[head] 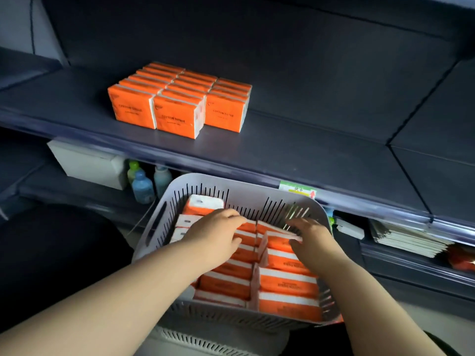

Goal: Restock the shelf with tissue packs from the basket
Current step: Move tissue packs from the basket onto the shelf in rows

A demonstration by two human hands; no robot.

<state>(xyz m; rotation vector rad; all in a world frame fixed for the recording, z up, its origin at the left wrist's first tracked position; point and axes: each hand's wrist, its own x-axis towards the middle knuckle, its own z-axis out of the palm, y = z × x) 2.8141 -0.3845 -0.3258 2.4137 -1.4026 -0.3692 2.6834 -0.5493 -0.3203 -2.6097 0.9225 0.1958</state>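
**Both hands down in the basket, on the packs**

From my feed I'm looking down into a grey slotted basket [232, 187] that sits just below the front edge of the dark blue shelf [321, 152]. The basket holds orange-and-white tissue packs [288, 281], standing on edge in close rows.

The left hand [218, 233] lies over the middle rows towards the back. Its fingers are hooked over the far side of the packs there and the thumb is pressed on the near side, so it is clasping them. The right hand [312, 240] is beside it at the basket's right wall, fingers curled round the top edge of one tilted pack [279, 244] that leans out of line with its neighbours. The two hands are close but apart.

Up on the shelf, left of centre, a block of stocked packs [180, 98] stands upright in three rows – the fronts read "COTTON TISSUE". The right-hand row is shorter than the other two.

A green and yellow label [298, 190] is fixed to the shelf's front edge, just behind the basket's rim. On the level beneath I can see a white box [87, 163], small bottles [142, 186] beside it, and a stack of thin booklets [408, 240] off to the right.
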